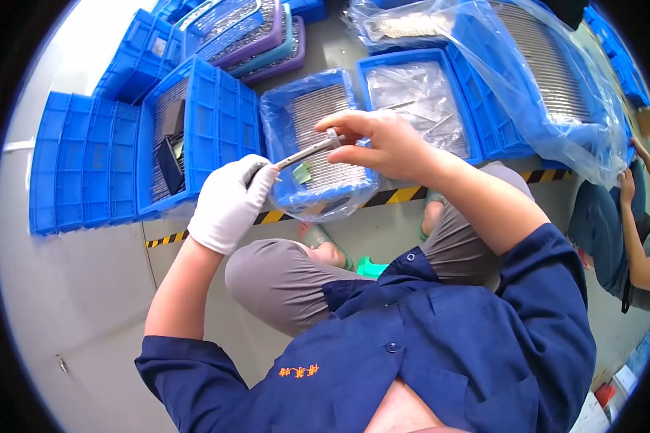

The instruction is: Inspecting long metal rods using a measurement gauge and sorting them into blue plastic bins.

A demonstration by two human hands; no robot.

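My left hand (229,203), in a white glove, grips one end of a slim metal shaft (303,154) that has small dark holes along it. The shaft tilts up to the right. At its other end sits a grey metal ring (333,138), around the shaft or against its tip; I cannot tell which. My bare right hand (391,149) pinches this ring between thumb and fingers. Both hands hang over a blue crate (282,189) lined with clear plastic. Rows of similar metal rods (321,108) lie in it, along with a small green scrap (301,173).
Right of it stands a blue crate with plastic-covered contents (419,90). A plastic-draped stack (484,108) of crates holds more rods. Blue crates (87,162) stand at the left, purple and teal bins (290,54) behind. Yellow-black tape (404,193) marks the floor. Another person (614,216) sits at the right.
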